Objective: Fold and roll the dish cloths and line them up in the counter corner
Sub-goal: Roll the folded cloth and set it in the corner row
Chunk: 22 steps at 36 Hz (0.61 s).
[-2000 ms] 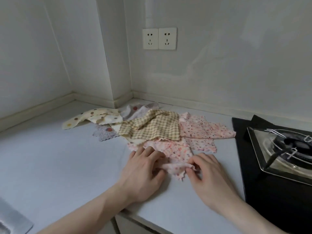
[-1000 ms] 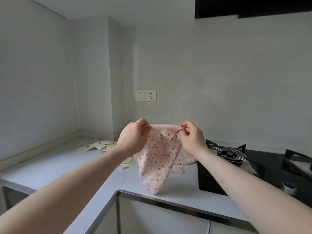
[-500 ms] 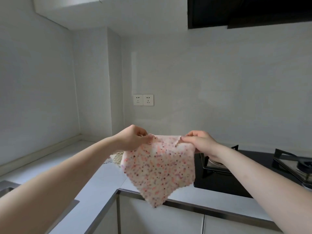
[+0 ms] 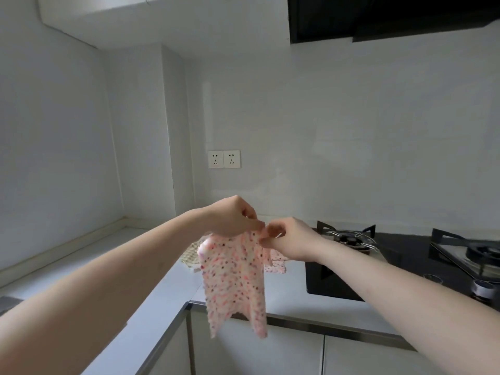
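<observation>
Nearest, two bare forearms reach out over the inner corner of the L-shaped counter (image 4: 167, 290), whose front edge turns just under the hanging cloth; open grey countertop runs left of the arms toward the side wall. The pink speckled dish cloth (image 4: 234, 277) hangs in the air above that corner, clear of the surface, its lower hem falling below the counter's front edge in the view.

The left hand (image 4: 232, 216) grips the cloth's top edge with fingers curled down around it. The right hand (image 4: 290, 243) pinches the same edge just beside it, thumb and forefinger closed on the fabric, the two hands nearly touching.

Behind the cloth, more dish cloths (image 4: 273, 262) lie flat on the counter, a checked one (image 4: 190, 255) at their left. To the right sits a black gas hob (image 4: 400, 255). On the back wall is a double socket (image 4: 224, 159), below a dark range hood (image 4: 378, 17).
</observation>
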Each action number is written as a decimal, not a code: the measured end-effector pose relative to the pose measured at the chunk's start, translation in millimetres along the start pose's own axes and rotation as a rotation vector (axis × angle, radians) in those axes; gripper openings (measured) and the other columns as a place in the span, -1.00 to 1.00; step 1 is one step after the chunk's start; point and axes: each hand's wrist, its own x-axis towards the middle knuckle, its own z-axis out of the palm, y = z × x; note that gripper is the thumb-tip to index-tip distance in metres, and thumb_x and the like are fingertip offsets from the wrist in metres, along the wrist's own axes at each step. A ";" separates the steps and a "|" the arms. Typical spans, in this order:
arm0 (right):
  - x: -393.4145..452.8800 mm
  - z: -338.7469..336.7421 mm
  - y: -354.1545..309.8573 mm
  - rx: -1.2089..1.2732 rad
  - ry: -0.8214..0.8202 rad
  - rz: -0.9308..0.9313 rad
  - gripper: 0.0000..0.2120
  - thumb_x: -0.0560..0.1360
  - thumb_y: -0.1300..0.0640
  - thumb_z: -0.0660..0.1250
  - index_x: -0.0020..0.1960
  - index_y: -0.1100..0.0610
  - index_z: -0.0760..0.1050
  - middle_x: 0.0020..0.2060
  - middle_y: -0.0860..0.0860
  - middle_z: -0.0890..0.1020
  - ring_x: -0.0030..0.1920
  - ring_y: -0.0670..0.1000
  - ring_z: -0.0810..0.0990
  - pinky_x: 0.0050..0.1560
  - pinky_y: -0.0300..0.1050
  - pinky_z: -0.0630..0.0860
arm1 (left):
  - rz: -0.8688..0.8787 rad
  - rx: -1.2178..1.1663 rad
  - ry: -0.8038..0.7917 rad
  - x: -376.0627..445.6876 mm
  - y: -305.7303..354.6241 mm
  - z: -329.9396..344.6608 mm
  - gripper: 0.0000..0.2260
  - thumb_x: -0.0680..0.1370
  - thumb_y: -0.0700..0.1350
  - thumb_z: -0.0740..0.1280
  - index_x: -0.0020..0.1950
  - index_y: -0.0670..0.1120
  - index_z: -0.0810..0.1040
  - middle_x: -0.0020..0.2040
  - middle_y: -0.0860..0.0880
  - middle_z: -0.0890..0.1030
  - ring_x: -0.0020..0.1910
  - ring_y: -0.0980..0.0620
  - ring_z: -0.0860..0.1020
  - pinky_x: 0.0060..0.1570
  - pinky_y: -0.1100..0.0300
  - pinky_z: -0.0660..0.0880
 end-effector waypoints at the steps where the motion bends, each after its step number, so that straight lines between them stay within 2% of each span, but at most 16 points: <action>1: 0.2 -2.3 2.0 -0.035 0.038 -0.011 -0.88 0.51 -0.07 0.41 -0.15 -0.06 0.64 -0.13 -0.18 0.67 -0.04 -0.14 0.62 -0.12 -0.24 0.48 | 0.003 0.008 -0.003 -0.9 -0.7 -1.3 -0.70 0.51 0.16 0.44 -0.16 -0.07 0.67 -0.42 0.07 0.41 -0.43 0.07 0.33 -0.40 0.25 0.31; 3: 1.0 -8.8 7.1 -0.090 0.096 -0.014 -0.84 0.53 0.02 0.34 -0.18 -0.05 0.65 -0.21 -0.16 0.68 -0.09 -0.08 0.64 -0.17 -0.24 0.50 | 0.002 0.037 -0.017 -2.4 -4.0 -4.1 -0.74 0.45 0.20 0.49 -0.19 0.02 0.68 -0.43 0.11 0.44 -0.43 0.10 0.38 -0.37 0.26 0.35; 5: 2.9 -15.5 14.7 -0.108 0.109 0.021 -0.80 0.54 0.08 0.30 -0.20 -0.06 0.64 -0.26 -0.15 0.65 -0.15 -0.06 0.62 -0.22 -0.23 0.53 | 0.014 0.116 -0.046 -2.0 -12.0 -4.6 -0.68 0.43 0.19 0.51 -0.24 -0.05 0.61 -0.43 0.09 0.41 -0.42 0.06 0.36 -0.36 0.24 0.34; 6: 3.9 -18.6 18.5 -0.120 0.109 0.040 -0.79 0.55 0.08 0.28 -0.21 -0.07 0.63 -0.25 -0.15 0.64 -0.17 -0.07 0.61 -0.28 -0.24 0.52 | 0.026 0.166 -0.071 -1.5 -17.1 -4.0 -0.62 0.44 0.16 0.51 -0.31 -0.10 0.52 -0.42 0.06 0.36 -0.40 0.01 0.31 -0.35 0.20 0.29; 8: 6.5 -23.7 26.6 -0.140 0.121 0.064 -0.77 0.57 0.06 0.27 -0.23 -0.07 0.59 -0.18 -0.06 0.66 -0.20 -0.06 0.60 -0.38 -0.26 0.49 | 0.035 0.237 -0.123 -0.7 -26.9 -2.6 -0.53 0.48 0.11 0.48 -0.39 -0.08 0.29 -0.40 0.03 0.24 -0.34 -0.02 0.21 -0.32 0.15 0.20; 11: 8.6 -29.1 37.0 -0.159 0.124 0.080 -0.77 0.58 0.07 0.27 -0.22 -0.04 0.58 -0.16 0.03 0.68 -0.24 -0.01 0.61 -0.43 -0.29 0.47 | 0.009 0.255 -0.157 2.2 -41.2 -1.4 -0.50 0.51 0.07 0.43 -0.40 -0.05 0.17 -0.39 0.03 0.19 -0.32 -0.03 0.19 -0.30 0.13 0.18; 14: 11.9 -34.3 43.7 -0.187 0.133 0.092 -0.81 0.57 0.08 0.28 -0.17 -0.03 0.62 -0.16 0.00 0.69 -0.15 0.07 0.68 -0.34 -0.24 0.52 | -0.048 0.244 -0.098 9.3 -53.0 -1.1 -0.56 0.52 0.08 0.43 -0.41 -0.04 0.28 -0.38 0.03 0.30 -0.33 -0.03 0.27 -0.29 0.14 0.26; 16: 17.0 -39.2 46.5 -0.215 0.163 0.083 -0.82 0.57 0.09 0.28 -0.15 -0.04 0.61 -0.13 -0.02 0.69 -0.07 0.08 0.66 -0.20 -0.19 0.51 | -0.072 0.235 -0.002 15.9 -57.6 -2.2 -0.71 0.53 0.10 0.42 -0.33 0.04 0.48 -0.30 0.04 0.49 -0.26 -0.03 0.46 -0.20 0.16 0.42; 17: 19.8 -42.1 47.0 -0.236 0.191 0.074 -0.83 0.58 0.10 0.29 -0.13 -0.04 0.61 -0.12 -0.03 0.68 -0.04 0.06 0.64 -0.14 -0.17 0.47 | -0.081 0.235 0.064 18.7 -58.0 -3.7 -0.83 0.53 0.11 0.42 -0.21 0.08 0.59 -0.19 0.04 0.59 -0.17 -0.04 0.56 -0.12 0.15 0.50; 19: 25.1 -48.5 45.9 -0.250 0.282 0.056 -0.85 0.58 0.11 0.30 -0.07 -0.02 0.64 -0.11 -0.04 0.68 -0.02 0.05 0.62 -0.08 -0.17 0.44 | -0.093 0.204 0.228 24.4 -57.6 -7.2 -0.87 0.53 0.12 0.42 -0.01 0.11 0.69 -0.04 0.05 0.69 -0.08 -0.05 0.63 -0.01 0.09 0.60; 22: 26.2 -61.4 40.3 -0.235 0.426 -0.007 -0.83 0.60 0.11 0.30 -0.02 -0.01 0.68 -0.10 -0.07 0.71 -0.06 0.01 0.63 -0.06 -0.13 0.53 | -0.062 0.091 0.481 26.4 -51.8 -13.6 -0.89 0.53 0.10 0.41 -0.06 0.12 0.70 -0.07 0.09 0.72 -0.16 -0.03 0.65 -0.03 0.08 0.62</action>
